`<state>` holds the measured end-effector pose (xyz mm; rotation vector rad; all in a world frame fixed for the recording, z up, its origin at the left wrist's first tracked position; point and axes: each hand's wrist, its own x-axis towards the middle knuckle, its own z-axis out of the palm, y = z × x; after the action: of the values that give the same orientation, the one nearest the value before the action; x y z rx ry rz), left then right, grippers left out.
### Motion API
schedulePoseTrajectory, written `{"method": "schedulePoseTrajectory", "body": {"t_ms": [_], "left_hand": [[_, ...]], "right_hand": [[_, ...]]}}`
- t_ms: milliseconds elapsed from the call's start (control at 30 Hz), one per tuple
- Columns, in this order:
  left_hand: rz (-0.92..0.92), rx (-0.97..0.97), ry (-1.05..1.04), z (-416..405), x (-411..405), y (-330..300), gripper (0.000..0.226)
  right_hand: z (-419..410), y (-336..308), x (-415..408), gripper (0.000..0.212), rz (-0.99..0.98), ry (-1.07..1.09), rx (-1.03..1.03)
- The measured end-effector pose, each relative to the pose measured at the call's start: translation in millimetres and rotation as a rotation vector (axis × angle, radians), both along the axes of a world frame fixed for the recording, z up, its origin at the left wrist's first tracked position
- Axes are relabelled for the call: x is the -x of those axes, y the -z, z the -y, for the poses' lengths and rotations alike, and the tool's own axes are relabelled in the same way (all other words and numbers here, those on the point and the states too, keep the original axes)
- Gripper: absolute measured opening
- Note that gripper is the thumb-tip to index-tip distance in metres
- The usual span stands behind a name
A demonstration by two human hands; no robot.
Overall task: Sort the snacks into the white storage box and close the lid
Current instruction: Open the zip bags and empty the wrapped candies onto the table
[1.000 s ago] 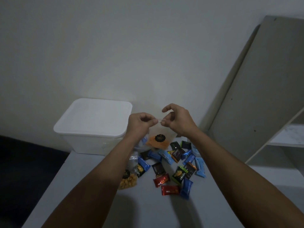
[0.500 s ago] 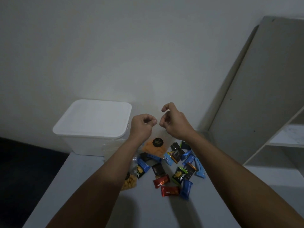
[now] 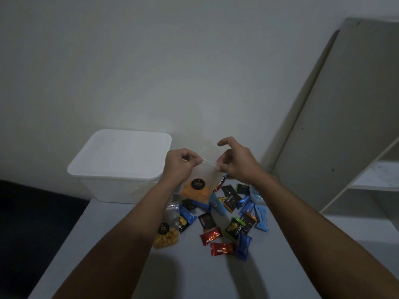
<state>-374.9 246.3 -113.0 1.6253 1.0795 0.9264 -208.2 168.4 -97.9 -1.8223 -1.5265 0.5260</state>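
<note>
Fingers of left hand (image 3: 180, 164) and right hand (image 3: 236, 160) pinch opposite ends of the top strip of the clear bag of orange snacks (image 3: 195, 190), now lifted and stretched between them; 0.5 s ago it lay on the table (image 3: 121, 244). Bag hangs above the wrapped snacks (image 3: 224, 221), just right of the lidded white storage box (image 3: 118, 167).

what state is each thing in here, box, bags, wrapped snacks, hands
white plastic storage box: lid on, shut
clear bag of orange snacks: lifted, top edge pinched at both ends
clear bag of yellow puffs: lying on table
small wrapped snacks: loose on table
left hand: pinching bag top
right hand: pinching bag top
</note>
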Motion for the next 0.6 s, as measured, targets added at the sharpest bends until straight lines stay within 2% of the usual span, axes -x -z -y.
{"method": "schedulePoseTrajectory", "body": {"t_ms": [167,300,533,600], "left_hand": [[0.017,0.011,-0.019,-1.4,2.3,2.0,0.007],[0.065,0.089,0.024,-4.2,8.4,1.4,0.004],[0.110,0.079,-0.108,-6.9,10.7,3.1,0.007],[0.096,0.022,-0.232,-3.6,8.6,5.4,0.022]], "right_hand": [[-0.8,-1.4,-3.8,0.035,0.036,-0.006,0.030],[-0.3,0.8,-6.3,0.035,-0.017,0.021,0.022],[-0.7,0.5,1.2,0.039,-0.027,0.035,-0.034],[-0.9,2.0,5.5,0.039,0.001,0.073,-0.082]]}}
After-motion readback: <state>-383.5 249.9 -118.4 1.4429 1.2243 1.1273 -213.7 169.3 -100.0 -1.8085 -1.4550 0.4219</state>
